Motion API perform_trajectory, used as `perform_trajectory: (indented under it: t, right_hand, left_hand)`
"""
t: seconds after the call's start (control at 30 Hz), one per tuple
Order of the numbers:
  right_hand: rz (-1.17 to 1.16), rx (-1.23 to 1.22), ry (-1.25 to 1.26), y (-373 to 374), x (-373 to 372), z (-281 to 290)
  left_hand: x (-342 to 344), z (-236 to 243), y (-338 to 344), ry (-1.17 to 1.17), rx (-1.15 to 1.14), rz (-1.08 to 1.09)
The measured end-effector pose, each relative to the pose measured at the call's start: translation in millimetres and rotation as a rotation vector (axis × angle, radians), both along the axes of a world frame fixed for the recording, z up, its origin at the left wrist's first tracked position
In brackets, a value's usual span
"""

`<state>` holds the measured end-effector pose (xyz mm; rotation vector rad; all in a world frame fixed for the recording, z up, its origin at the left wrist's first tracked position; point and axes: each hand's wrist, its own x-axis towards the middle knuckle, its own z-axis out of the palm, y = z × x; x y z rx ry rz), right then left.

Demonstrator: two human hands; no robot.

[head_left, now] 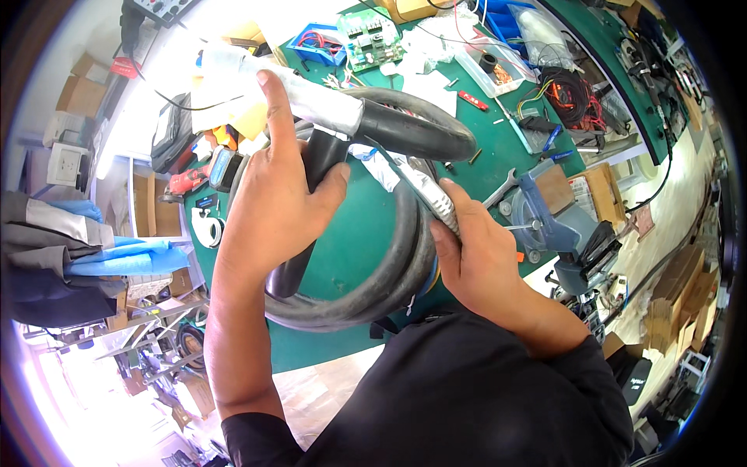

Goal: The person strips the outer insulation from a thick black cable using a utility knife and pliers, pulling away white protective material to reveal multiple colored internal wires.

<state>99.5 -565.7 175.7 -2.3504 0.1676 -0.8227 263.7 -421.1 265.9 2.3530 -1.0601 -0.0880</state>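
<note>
My left hand (268,194) is wrapped around a black tube (320,159), its index finger stretched up against a whitish-silver wrapped section (323,105) of thick black hose or cable. In my right hand (484,253) I grip a silver utility knife (426,189) with a ribbed handle. Its dark blade points up and left, close to the black tube; whether they touch I cannot tell. A white-and-blue wrapped cable end (375,166) lies just behind the knife. Below both hands, thick black cable (350,307) loops over the green table (342,253).
At the back are a green circuit board (372,40), a blue tray (317,45) and a clear plastic box (492,66). A blue-grey bench vise (556,210) and a wrench (500,188) sit to the right. On the left lie a red power tool (189,179) and a white tape roll (208,228).
</note>
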Motion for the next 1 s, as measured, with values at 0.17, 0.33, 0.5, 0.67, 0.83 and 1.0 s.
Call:
perform_trajectory:
  t: [0.17,0.33,0.5,0.67,0.83,1.0]
  right_hand:
    - [0.016,0.011,0.017,0.2,6.4,-1.1]
    - [-0.01,0.028,0.036,-1.4,5.8,-1.9]
    - [0.0,0.056,0.031,-3.8,7.0,-1.5]
    - [0.046,0.153,0.036,-4.3,9.3,-0.9]
    - [0.068,0.257,0.03,-2.7,1.4,2.5]
    - [0.022,0.184,-0.025,-5.8,-2.9,0.3]
  left_hand:
    - [-2.8,-0.6,-8.4,0.021,-0.019,-0.032]
    - [-2.6,6.9,-17.2,0.066,0.043,0.007]
    - [-1.8,4.2,-20.2,0.03,0.008,-0.051]
    - [-4.8,9.1,-22.3,0.039,0.059,-0.023]
    - [-6.3,8.1,-20.4,0.03,0.051,-0.056]
    - [-7.2,10.4,-22.3,0.061,0.072,-0.026]
